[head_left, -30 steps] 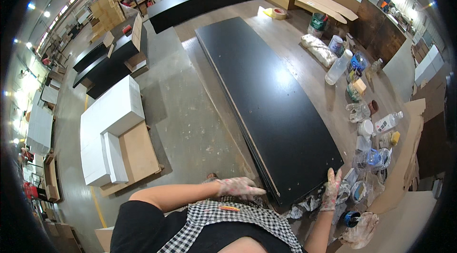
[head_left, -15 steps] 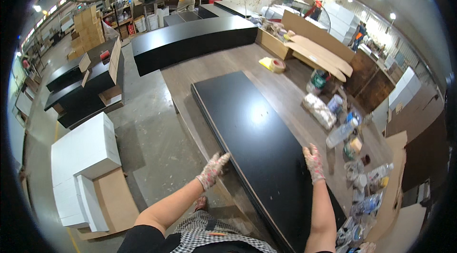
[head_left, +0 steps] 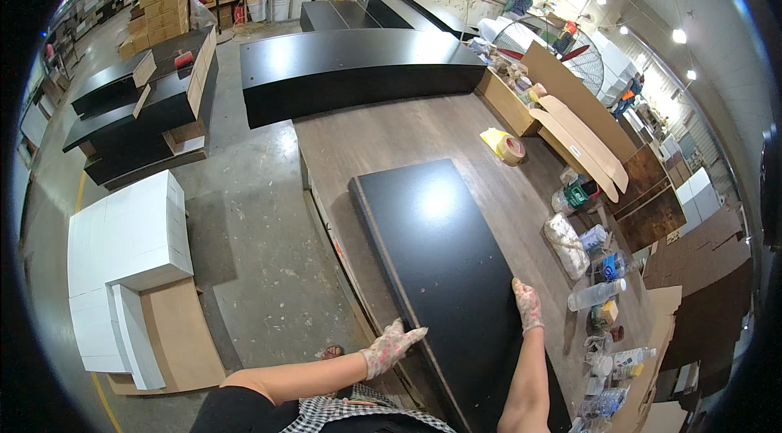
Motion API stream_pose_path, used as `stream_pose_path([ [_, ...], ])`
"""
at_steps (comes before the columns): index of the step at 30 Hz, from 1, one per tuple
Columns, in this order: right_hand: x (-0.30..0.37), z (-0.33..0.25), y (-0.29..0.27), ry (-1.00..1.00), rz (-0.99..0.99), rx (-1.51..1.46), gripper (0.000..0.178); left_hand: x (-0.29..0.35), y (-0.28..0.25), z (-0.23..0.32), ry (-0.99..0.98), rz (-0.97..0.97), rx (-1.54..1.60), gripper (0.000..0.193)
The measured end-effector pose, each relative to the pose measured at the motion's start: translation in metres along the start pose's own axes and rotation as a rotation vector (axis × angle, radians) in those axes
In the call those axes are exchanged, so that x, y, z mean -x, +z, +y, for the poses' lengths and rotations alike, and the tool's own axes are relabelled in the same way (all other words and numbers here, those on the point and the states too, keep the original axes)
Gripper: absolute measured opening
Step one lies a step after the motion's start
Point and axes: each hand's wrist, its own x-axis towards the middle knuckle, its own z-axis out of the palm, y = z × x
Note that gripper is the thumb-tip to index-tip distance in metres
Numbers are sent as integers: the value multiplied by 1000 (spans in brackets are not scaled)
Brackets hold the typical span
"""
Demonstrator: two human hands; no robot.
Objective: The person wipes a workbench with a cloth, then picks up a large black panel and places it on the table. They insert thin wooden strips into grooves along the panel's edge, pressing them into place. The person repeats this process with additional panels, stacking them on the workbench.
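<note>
A long black panel [head_left: 444, 246] with a glossy top and a lighter line along its left edge lies lengthwise on the brown worktable [head_left: 326, 148], reaching from below me toward the far end. My left hand [head_left: 393, 348], in a light glove with reddish spots, grips its left edge with the fingertips showing over the top. On the opposite edge, my right hand [head_left: 529, 304], gloved the same way, closes round the side. The undersides of the panel and of both hands are hidden.
A large black box-like piece [head_left: 358, 66] lies across the table's far end. Along the right stand a tape roll [head_left: 511, 149], a white bundle [head_left: 566, 246], a clear bottle [head_left: 596, 294] and several other bottles. White boxes [head_left: 130, 237] and black furniture parts [head_left: 155, 91] occupy the floor at left.
Both hands have closed on the panel's edges from looser, more outstretched fingers. The panel appears a little nearer me, farther from the black piece beyond. My view has shifted too.
</note>
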Motion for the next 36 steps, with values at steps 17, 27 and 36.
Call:
stream_pose_path([
  [17,24,-13,5,-189,-9,186,52,-2,-9,-13,-92,30,-554,69],
  [27,34,-22,1,-183,-63,95,53,18,-9,-7,-217,119,305,39],
  [36,32,-19,13,-240,119,172,54,28,-20,-18,370,46,-1030,51],
])
